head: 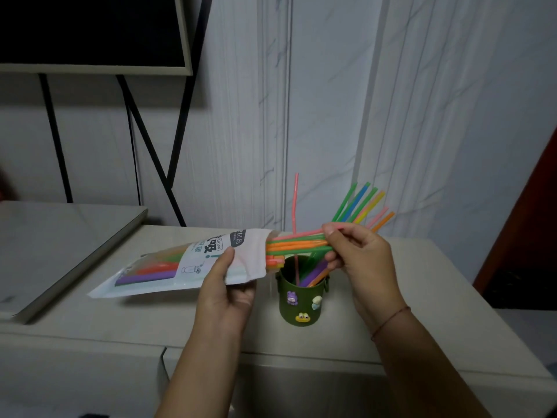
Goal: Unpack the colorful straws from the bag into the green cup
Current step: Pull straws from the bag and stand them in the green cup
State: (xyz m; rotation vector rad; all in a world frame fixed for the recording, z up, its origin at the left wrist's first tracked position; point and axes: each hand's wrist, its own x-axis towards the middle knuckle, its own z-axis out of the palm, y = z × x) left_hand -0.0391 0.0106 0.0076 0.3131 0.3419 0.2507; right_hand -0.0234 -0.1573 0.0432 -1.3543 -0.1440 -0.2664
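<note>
The left hand (224,285) grips a flat, glossy plastic straw bag (180,263), held level above the cylindrical green cup (298,306). The right hand (358,257) pinches thin colorful straws (298,245) protruding from its mouth; others stand in the cup.

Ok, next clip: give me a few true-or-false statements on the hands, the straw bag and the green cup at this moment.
1. The left hand holds the straw bag near its open end. True.
2. The right hand is empty. False: it grips a bundle of straws sticking out of the bag.
3. The green cup has no straws in it yet. False: several already stand in it, including a pink bendy straw.
4. The cup stands upright on the beige surface. True.
5. The bag lies flat on the surface. False: it is held up in the air.
</note>
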